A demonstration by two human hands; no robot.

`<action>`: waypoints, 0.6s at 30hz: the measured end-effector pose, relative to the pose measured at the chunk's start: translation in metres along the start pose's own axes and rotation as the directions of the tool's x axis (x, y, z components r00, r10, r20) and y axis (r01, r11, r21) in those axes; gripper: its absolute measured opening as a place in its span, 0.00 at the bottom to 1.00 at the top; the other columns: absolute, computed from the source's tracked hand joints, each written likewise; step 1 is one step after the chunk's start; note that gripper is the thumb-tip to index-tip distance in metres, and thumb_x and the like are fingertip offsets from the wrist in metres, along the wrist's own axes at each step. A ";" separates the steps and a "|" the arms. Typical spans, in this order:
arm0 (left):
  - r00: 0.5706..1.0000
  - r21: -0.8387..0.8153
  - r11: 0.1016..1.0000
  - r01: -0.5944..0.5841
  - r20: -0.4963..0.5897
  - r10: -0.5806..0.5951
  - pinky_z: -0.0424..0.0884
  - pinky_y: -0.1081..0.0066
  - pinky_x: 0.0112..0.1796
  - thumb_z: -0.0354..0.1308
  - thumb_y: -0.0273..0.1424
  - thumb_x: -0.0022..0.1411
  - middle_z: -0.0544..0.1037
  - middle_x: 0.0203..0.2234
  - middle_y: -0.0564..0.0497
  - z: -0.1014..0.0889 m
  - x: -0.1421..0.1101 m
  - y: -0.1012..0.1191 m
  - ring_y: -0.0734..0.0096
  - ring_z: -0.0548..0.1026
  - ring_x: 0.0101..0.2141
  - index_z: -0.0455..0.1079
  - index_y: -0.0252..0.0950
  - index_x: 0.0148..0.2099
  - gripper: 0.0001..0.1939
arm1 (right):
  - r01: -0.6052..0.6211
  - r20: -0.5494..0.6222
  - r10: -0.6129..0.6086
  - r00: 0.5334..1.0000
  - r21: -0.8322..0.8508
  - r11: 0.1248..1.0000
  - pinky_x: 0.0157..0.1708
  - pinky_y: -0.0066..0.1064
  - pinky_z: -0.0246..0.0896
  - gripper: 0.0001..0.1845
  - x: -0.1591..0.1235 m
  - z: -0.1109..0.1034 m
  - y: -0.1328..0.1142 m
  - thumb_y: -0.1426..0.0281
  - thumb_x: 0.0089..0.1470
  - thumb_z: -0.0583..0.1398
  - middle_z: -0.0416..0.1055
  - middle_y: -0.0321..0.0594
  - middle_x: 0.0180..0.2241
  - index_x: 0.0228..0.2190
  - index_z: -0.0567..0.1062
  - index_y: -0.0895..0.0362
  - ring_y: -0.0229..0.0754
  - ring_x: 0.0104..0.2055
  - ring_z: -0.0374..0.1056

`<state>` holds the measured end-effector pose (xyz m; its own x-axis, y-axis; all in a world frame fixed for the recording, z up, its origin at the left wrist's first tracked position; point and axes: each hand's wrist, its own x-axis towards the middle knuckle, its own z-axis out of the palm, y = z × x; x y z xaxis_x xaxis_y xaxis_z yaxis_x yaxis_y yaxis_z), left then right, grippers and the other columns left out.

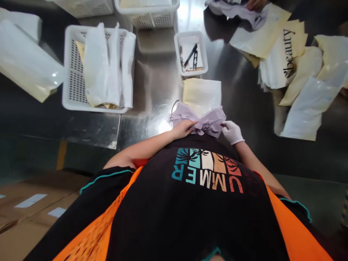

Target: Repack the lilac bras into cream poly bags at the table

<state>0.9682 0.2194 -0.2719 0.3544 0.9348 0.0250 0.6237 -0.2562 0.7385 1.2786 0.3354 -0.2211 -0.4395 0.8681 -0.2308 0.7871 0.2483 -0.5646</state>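
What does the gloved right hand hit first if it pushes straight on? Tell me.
The right hand points left and already touches the lilac garment; past that, probably the left hand, though depth is unclear.

White basket [71, 69] held packed bags; small tray [202, 54] held black tools [191, 56]; printed pouches [285, 54] lay far right; cardboard boxes [24, 217] sat below.

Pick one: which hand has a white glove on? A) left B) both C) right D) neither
C: the right hand wears a white glove while the left hand is bare; both rest on the lilac garment at the table edge.
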 end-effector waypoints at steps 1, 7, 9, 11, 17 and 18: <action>1.000 0.016 1.000 -0.019 -0.016 0.019 0.78 0.59 0.53 0.55 0.34 0.77 0.85 0.51 0.37 -0.001 -0.004 -0.004 0.56 0.82 0.52 0.73 0.34 0.69 0.23 | -0.127 -0.067 0.127 0.990 0.002 0.992 0.58 0.43 0.72 0.15 0.000 -0.002 0.009 0.70 0.58 0.58 0.83 0.51 0.46 0.41 0.84 0.58 0.53 0.51 0.77; 0.996 0.266 0.960 -0.083 0.051 0.072 0.72 0.49 0.59 0.55 0.35 0.76 0.81 0.62 0.37 -0.010 -0.013 -0.011 0.49 0.76 0.59 0.78 0.39 0.65 0.21 | -0.589 0.127 0.575 0.808 0.194 0.785 0.42 0.37 0.75 0.09 0.004 0.019 0.016 0.64 0.60 0.64 0.78 0.42 0.30 0.37 0.77 0.58 0.45 0.34 0.75; 0.999 0.321 0.946 -0.035 0.043 0.022 0.71 0.47 0.59 0.57 0.36 0.75 0.79 0.64 0.36 -0.011 -0.009 -0.007 0.45 0.74 0.60 0.76 0.38 0.68 0.23 | -0.591 0.138 0.575 0.807 0.197 0.782 0.42 0.38 0.75 0.12 0.004 0.027 0.009 0.63 0.60 0.66 0.79 0.45 0.34 0.40 0.77 0.59 0.46 0.36 0.76; 0.998 0.348 0.936 0.059 0.002 -0.063 0.71 0.46 0.58 0.59 0.36 0.74 0.78 0.63 0.33 -0.009 -0.002 -0.001 0.43 0.74 0.59 0.74 0.36 0.69 0.25 | -0.507 0.012 0.508 0.861 0.085 0.858 0.51 0.41 0.73 0.18 0.003 0.028 0.000 0.65 0.58 0.66 0.79 0.53 0.46 0.48 0.78 0.61 0.52 0.48 0.77; 0.966 0.273 0.928 0.253 -0.023 -0.257 0.76 0.55 0.46 0.54 0.32 0.74 0.81 0.46 0.37 0.000 0.017 0.005 0.52 0.79 0.46 0.82 0.36 0.46 0.14 | 0.306 0.300 -0.186 0.936 -0.427 0.851 0.62 0.48 0.60 0.24 0.022 0.023 -0.038 0.65 0.67 0.59 0.66 0.61 0.68 0.61 0.77 0.60 0.60 0.65 0.65; 0.962 0.198 0.941 0.273 -0.067 -0.265 0.76 0.58 0.45 0.54 0.31 0.72 0.82 0.44 0.39 -0.001 0.018 0.002 0.54 0.79 0.44 0.81 0.36 0.43 0.13 | 0.412 0.372 -0.257 0.892 -0.435 0.801 0.63 0.51 0.58 0.23 0.029 0.024 -0.045 0.66 0.69 0.57 0.64 0.60 0.70 0.61 0.77 0.59 0.61 0.67 0.62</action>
<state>0.9750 0.2361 -0.2688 0.1288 0.9836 -0.1264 0.8219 -0.0346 0.5686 1.2201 0.3389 -0.2215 -0.7550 0.5510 -0.3555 0.6378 0.7430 -0.2029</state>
